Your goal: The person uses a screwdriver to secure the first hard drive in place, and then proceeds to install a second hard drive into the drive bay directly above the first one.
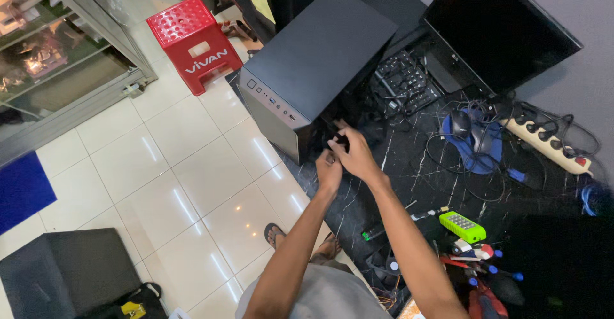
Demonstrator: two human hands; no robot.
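On the dark table, both hands (342,156) pinch something small beside the computer case (313,63), front panel facing lower left.

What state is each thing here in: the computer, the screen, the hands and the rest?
Computer case: upright on the dark marble table, side facing the person open.
Monitor: dark, leaning against the wall.
Left hand: at the case's open side, fingers curled.
Right hand: pinching a small dark part at the case.
Power strip: several plugs in.
Red stool: upright on the floor.
Green tester: lying flat.
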